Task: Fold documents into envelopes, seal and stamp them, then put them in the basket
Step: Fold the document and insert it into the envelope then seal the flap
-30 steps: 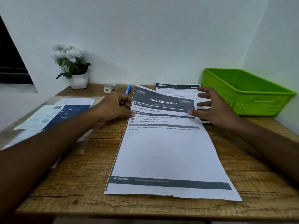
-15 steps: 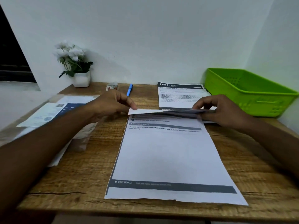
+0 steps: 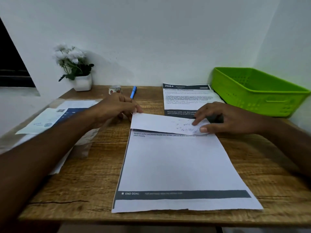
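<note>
Left hand (image 3: 117, 107) and right hand (image 3: 220, 119) pinch the document (image 3: 176, 165) on a wooden corner desk (image 3: 80, 190).

Home office corner: desk (image 3: 101, 174), flowerpot (image 3: 82, 82), basket (image 3: 249, 100)
</note>
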